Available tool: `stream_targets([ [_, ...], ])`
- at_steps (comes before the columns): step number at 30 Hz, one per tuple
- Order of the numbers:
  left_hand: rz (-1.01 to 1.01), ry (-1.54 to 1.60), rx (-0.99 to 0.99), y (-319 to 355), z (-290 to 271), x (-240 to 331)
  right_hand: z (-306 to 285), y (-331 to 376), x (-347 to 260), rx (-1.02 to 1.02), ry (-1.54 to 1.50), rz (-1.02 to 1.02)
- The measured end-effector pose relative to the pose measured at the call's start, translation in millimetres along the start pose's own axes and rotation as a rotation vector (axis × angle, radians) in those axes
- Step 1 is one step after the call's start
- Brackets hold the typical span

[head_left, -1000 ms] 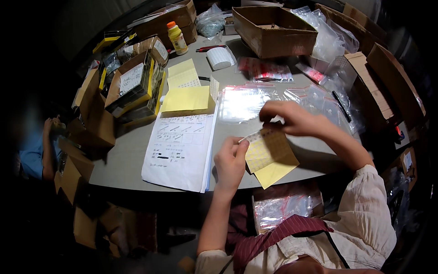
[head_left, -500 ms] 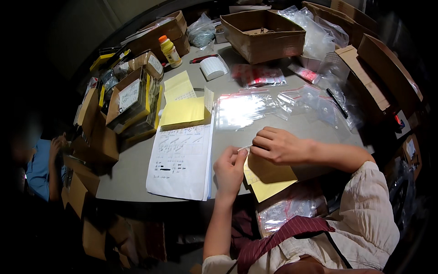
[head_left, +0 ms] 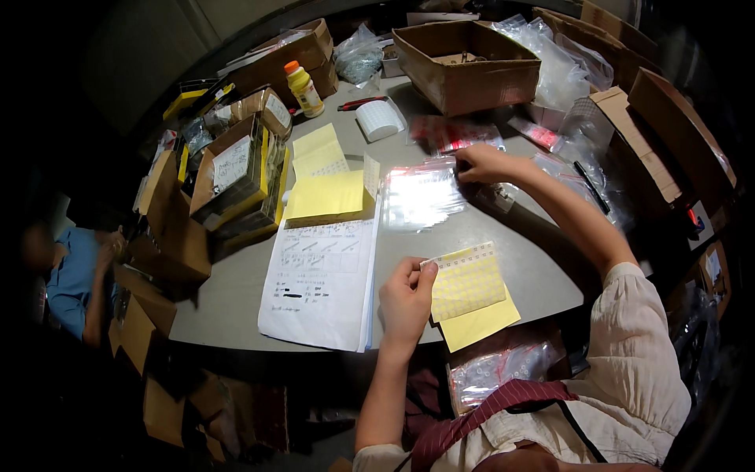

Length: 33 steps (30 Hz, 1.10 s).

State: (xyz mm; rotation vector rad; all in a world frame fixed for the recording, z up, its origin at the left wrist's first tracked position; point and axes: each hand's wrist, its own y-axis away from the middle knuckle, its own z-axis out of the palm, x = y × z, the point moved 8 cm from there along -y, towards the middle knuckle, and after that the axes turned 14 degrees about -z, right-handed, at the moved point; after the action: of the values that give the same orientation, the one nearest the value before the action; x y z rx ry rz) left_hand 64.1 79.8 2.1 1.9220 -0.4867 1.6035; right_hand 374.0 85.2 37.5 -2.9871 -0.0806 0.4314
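Between the thumb and fingers of my left hand is a folded yellow label sheet, with rows of small printed labels on its upper part. It is held at its left edge, over the table's front edge. My right hand reaches far across the table, its fingers closed at the upper right edge of a stack of clear zip bags. What lies between those fingertips is too small to make out. Light glares off the bags.
Left of the bags lie written papers with other yellow sheets on top. A large cardboard box, a yellow bottle and a label roll stand behind. More bags lie near my lap. A person in blue is at left.
My right hand has left the label sheet and moved away from me to the bag stack. The sheet's printed rows now show. My left hand still holds it.
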Motion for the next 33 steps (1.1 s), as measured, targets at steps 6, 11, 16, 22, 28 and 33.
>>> stream_targets([
  [6,0.019,-0.048,-0.003,0,2,1,-30,23,7,-0.269,0.131,0.298],
  [11,0.019,-0.053,-0.002,0,3,1,-22,1,-24,-0.035,-0.259,-0.028],
  [16,0.002,-0.016,0.001,0,1,-2,-3,-12,-31,-0.025,0.025,-0.070],
  [22,0.007,-0.049,0.021,4,0,3,-11,11,29,-0.118,-0.002,0.293],
  [28,0.044,-0.041,0.006,2,-1,0,-34,96,38,0.020,-0.134,0.363],
  [33,0.076,0.052,-0.057,1,1,5,-20,126,-34,0.387,-0.192,0.026],
])
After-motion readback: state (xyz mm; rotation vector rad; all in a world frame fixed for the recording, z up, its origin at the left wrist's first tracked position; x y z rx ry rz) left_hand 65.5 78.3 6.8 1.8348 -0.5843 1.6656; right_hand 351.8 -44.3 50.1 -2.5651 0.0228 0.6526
